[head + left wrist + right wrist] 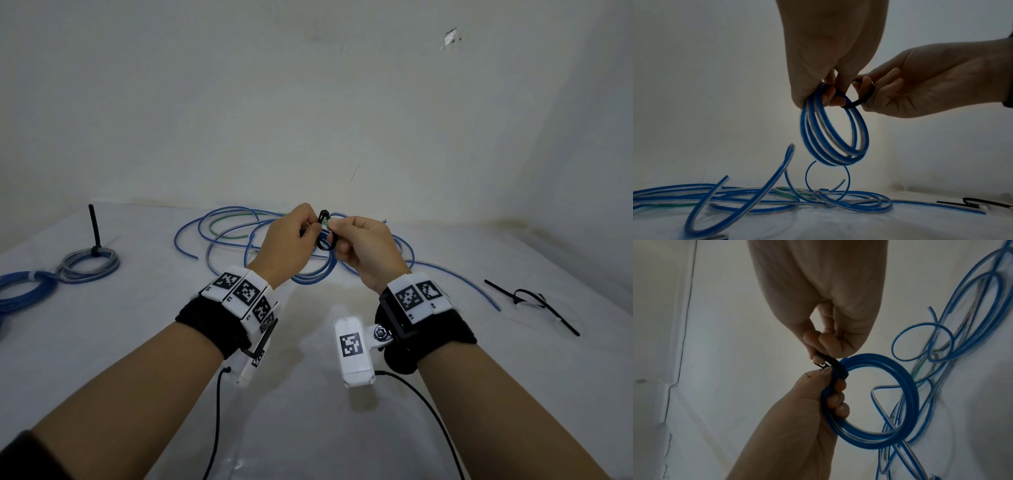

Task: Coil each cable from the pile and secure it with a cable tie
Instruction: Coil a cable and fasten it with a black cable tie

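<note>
While two finished bundles already lie at the left of the table (342,428) — a grey coil (88,264) with the tail of its tie standing up, and a blue bundle (24,291) partly cut off by the frame edge — the third cable is only at the fastening step. Held up above the table, the blue coil (879,402) hangs from the left hand (286,245), whose fingers (838,400) curl round its strands. A black cable tie (835,365) is wrapped over the strands just beside that grip, and the right hand (364,253) pinches the tie near its head between thumb and fingertips. I judge the tie is looped but not yet drawn snug, since a slack black loop shows between the hands in the head and left wrist views. Left to do: tighten this tie, then work through the loose pile (239,233) of blue and green cable lying behind the hands. Spare ties (532,303) wait well apart on the right. Whether the tie's tail has passed through its head is hard to tell — fingers cover that spot — and how many cables the pile holds cannot be counted.
</note>
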Demonstrator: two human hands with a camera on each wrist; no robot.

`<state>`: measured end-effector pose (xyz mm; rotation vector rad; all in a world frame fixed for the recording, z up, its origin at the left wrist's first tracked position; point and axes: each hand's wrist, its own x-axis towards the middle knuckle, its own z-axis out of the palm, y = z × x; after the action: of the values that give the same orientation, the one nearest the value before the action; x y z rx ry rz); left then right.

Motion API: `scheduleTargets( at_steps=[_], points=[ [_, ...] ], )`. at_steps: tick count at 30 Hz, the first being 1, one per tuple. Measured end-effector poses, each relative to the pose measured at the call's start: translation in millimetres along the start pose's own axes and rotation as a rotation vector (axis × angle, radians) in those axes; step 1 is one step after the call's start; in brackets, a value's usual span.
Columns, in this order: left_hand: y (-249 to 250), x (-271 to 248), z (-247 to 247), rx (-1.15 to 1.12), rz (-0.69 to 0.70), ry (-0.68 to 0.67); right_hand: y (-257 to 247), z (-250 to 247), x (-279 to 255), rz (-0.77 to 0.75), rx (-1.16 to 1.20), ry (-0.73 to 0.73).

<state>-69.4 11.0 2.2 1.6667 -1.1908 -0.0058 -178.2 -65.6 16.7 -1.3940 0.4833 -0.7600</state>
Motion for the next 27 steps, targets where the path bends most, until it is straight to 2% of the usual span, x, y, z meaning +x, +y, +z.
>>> scheduleTargets(
  at_steps=[3, 9, 14, 18, 27],
  points=[
    [-1.0, 0.8, -2.2, 0.03, 0.033, -0.01, -2.6, -1.5, 1.1, -0.004, 0.02, 0.021],
    [-1.7, -0.6, -2.5, 0.111, 0.158, -0.06, -5.5, -2.7, 3.1, -0.031, -0.006, -0.028],
    [-3.2, -1.0, -3.7, 0.145, 0.194, -0.076, -8.9, -6.1, 5.7, 0.091, 0.13, -0.055],
    [-3.2, 1.2, -3.3, 0.146, 0.187, -0.081, -12.4, -5.6, 5.8, 0.154, 0.129, -0.07],
    [-0.1, -3.3, -3.0, 0.153, 0.195, -0.132, -21.6, -1.8, 20.5, 0.047, 0.063, 0.069]
  ],
)
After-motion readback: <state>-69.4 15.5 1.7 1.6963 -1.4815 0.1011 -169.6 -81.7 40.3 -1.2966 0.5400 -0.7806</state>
